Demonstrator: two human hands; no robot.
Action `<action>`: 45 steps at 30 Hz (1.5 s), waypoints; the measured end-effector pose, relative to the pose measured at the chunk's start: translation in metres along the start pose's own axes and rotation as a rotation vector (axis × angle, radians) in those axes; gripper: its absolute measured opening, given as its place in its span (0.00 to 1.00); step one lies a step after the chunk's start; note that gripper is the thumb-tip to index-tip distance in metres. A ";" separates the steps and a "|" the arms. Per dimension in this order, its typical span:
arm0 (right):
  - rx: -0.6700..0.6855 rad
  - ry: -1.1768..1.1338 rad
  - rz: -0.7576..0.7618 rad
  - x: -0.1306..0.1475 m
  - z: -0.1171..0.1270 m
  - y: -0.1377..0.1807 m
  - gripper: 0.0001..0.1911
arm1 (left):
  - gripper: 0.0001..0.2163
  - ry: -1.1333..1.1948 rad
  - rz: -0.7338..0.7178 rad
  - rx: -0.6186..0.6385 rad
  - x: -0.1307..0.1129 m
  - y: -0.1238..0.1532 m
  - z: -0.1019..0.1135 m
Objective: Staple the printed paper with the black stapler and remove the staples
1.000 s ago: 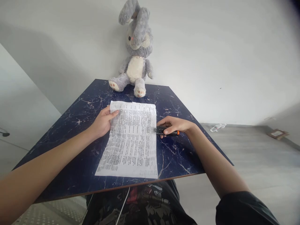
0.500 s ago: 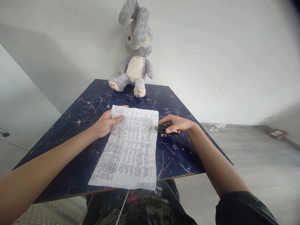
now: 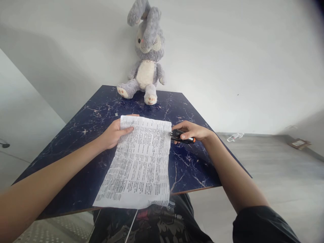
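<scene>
In the head view, your left hand [image 3: 113, 132] has its grip closed on the long white sheet of paper covered in dense black print [image 3: 143, 162], at the upper left edge, with the thumb flat on the printed face and the fingers behind it. That sheet hangs at a slant above the dark blue, white-veined marbled counter [image 3: 194, 168], its lower end reaching out past the near edge towards your dark patterned clothing [image 3: 157, 226]. Your right hand [image 3: 192, 131] has its grip wrapped around the black handheld stapler with an orange tip [image 3: 177, 133], thumb on top; the stapler's nose is at the right edge of the sheet, near its upper corner, and you cannot tell from here whether any paper sits between its jaws. Beyond the sheet, the grey plush rabbit with a cream belly [image 3: 146, 74] sits at the far end of the counter, against the white wall [image 3: 215, 60]. A small pale square scrap [image 3: 116, 114] lies just beyond your left hand. On the grey floor [image 3: 273, 175] to your right are a crumpled clear plastic wrapper [image 3: 235, 137] and, farther right, a flat brown package with a white label [image 3: 299, 143], whose contents cannot be made out.
</scene>
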State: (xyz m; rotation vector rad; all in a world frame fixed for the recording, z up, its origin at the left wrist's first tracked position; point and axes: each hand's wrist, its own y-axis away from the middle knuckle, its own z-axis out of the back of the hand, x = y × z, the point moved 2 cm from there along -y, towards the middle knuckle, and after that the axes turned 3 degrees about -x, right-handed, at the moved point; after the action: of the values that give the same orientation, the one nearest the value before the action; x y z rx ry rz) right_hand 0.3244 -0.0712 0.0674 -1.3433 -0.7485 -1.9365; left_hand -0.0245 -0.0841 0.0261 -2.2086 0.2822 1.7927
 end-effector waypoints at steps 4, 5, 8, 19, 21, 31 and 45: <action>0.012 0.001 0.006 0.002 0.003 0.001 0.23 | 0.30 -0.019 -0.014 0.002 0.001 0.000 0.001; 0.012 -0.003 0.007 0.002 0.004 0.002 0.23 | 0.30 -0.022 -0.014 0.003 0.001 0.000 0.001; -0.005 -0.031 0.012 0.001 0.007 0.005 0.23 | 0.29 -0.025 -0.007 0.008 0.001 0.000 0.001; -0.029 -0.068 0.000 -0.003 0.012 0.008 0.24 | 0.28 -0.032 -0.005 0.025 0.000 0.000 0.001; -0.034 -0.058 -0.013 -0.002 0.011 0.008 0.24 | 0.27 -0.035 -0.005 0.029 0.000 0.001 0.001; -0.028 -0.032 -0.040 0.002 0.009 0.008 0.23 | 0.28 -0.044 -0.001 0.058 0.000 0.002 -0.003; -0.029 -0.044 -0.030 0.005 0.005 0.006 0.20 | 0.29 -0.055 0.001 0.052 0.000 0.002 -0.004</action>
State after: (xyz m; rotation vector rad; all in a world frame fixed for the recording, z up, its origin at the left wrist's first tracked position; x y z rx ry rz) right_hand 0.3312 -0.0720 0.0742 -1.4043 -0.7685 -1.9534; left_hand -0.0216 -0.0872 0.0269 -2.1202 0.3149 1.8222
